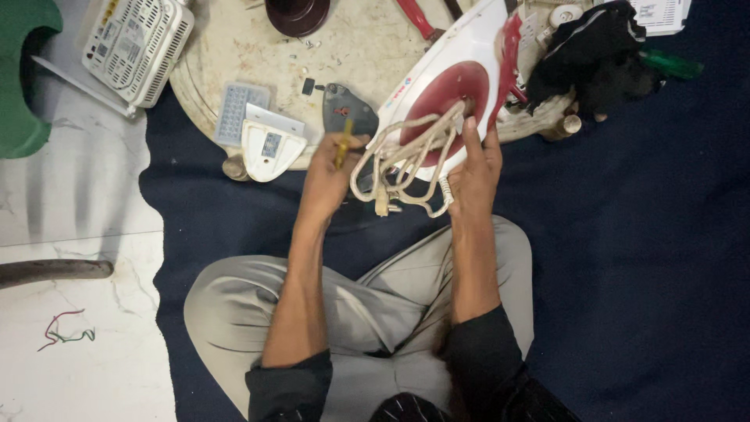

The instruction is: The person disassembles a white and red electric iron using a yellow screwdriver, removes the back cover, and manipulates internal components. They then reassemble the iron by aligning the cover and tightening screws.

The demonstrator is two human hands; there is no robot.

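The left hand [332, 168] is closed in a fist around a yellow-handled screwdriver [344, 142], its shaft hidden behind the fingers. Just to that hand's right, a cream cord [406, 160] hangs in loose loops with its plug [382, 203] dangling lowest. The right hand [474, 168] grips the near end of a white and red clothes iron [453, 82], fingers curled over its edge, thumb pressed on the red sole, holding it tilted up off the round low table [367, 47].

Beyond the left hand lie a dark grey cover plate [348, 109] and a white housing piece [269, 148], and farther left a white vented box [137, 47]. Past the right hand sits a black cloth [594, 55].

The iron looks partly stripped, with the disassembly or repair stage in hand. The next move seems to call for a steady hold on the body and the screwdriver tip set squarely on a fastener, with the cord kept clear.
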